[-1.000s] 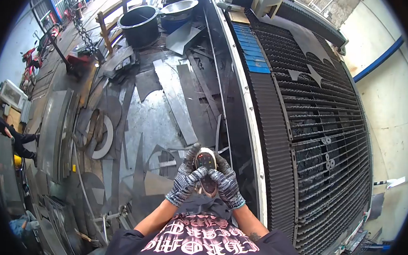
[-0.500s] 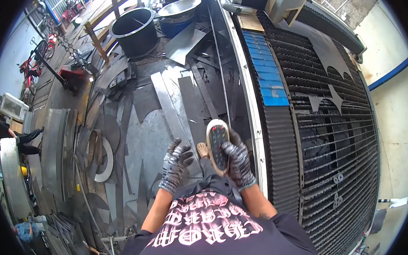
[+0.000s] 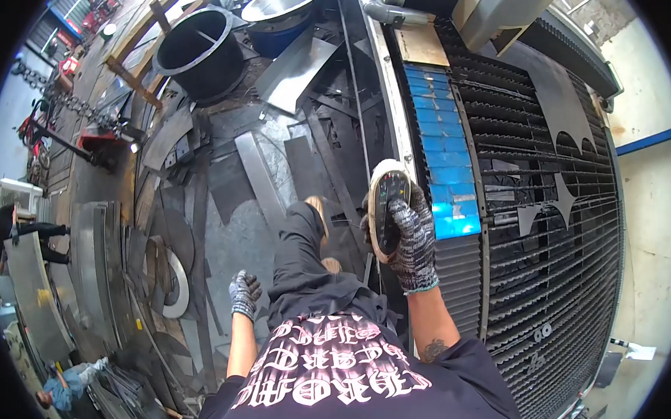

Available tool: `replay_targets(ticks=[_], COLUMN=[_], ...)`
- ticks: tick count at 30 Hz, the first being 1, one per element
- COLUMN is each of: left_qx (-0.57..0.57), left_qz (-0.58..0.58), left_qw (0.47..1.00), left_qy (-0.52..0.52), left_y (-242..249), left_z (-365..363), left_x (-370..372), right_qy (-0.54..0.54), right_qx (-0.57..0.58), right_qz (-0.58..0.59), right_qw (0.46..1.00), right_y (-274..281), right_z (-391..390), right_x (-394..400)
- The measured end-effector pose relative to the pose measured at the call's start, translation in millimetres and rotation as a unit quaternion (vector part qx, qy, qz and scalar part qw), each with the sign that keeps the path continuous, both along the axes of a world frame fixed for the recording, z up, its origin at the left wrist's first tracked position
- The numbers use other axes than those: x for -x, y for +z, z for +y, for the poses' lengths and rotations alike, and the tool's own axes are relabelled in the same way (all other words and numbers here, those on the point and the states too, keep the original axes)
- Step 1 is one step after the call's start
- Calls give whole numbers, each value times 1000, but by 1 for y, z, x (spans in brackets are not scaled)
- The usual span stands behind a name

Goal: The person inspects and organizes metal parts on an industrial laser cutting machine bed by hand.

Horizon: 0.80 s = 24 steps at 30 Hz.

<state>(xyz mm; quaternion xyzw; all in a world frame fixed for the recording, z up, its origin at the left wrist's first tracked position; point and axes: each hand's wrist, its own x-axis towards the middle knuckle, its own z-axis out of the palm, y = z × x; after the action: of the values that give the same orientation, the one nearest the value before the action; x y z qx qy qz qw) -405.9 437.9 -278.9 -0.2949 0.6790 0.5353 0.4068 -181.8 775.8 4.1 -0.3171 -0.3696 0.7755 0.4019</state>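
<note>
My right hand (image 3: 413, 240), in a grey knitted glove, grips an oval controller (image 3: 388, 212) with a pale rim and a dark face of small coloured buttons. It is held upright beside the white edge of the slatted machine bed (image 3: 559, 289). My left hand (image 3: 245, 292), gloved the same way, hangs low at my left side with its fingers curled; nothing shows in it. Below it lie flat metal pieces and a pale ring (image 3: 176, 285) on the floor. My shoe (image 3: 318, 216) is on the floor between the hands.
A black drum (image 3: 199, 58) and a wide metal bowl (image 3: 282, 2) stand ahead. Blue slats (image 3: 444, 154) line the bed's near edge; cut sheet pieces (image 3: 552, 206) lie on it. Scrap strips (image 3: 261, 171) cover the floor. Two other people (image 3: 27, 231), (image 3: 72, 385) are at far left.
My right hand has moved forward and right with the controller. My left hand has dropped back and left, its fingers more curled. One leg has come forward, and the view has shifted.
</note>
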Motion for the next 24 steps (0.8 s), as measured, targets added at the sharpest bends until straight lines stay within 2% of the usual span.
replay_targets(ticks=[2,4,5,6,7,8,9,10,12,14,16,19,24], left_qx=[31,27,48,52,60,59,61,122,73,-36,-17,-12,5], left_qz=[3,-12,-15,-21,97,214,203,91,0,3,17,45,17], left_qw=[999,996,991,990,939,840,819,865,945,986,990,987,992], left_qy=[16,-84,-123,-133,-325,-495,-533,-479,-319,-164,-141,-151,-122], left_y=[1,-28,-22,-44,-86,-117,-132,-36,-47,-53,-35,-35,-49], left_z=[42,69,96,105,107,111,124,186,220,245,280,306,316], left_x=[3,20,25,40,58,79,100,104,144,177,209,247,258], right_qy=[-19,-71,-106,-69,-77,-81,-134,-126,-122,-91,-94,-82,-53], right_qx=[-16,-4,-37,23,50,72,-15,-29,3,22,-8,0,32], right_qz=[-29,-55,-69,1,-5,-7,-85,-91,-71,-79,-128,-132,-123], right_qw=[999,996,991,997,996,994,987,987,990,992,987,988,990], right_y=[0,-4,-10,-8,-6,-3,-27,-31,-25,-16,-19,-18,-14], right_z=[21,41,56,68,80,95,113,129,155,177,196,215,228], right_x=[17,35,44,48,54,63,72,81,108,131,154,180,202])
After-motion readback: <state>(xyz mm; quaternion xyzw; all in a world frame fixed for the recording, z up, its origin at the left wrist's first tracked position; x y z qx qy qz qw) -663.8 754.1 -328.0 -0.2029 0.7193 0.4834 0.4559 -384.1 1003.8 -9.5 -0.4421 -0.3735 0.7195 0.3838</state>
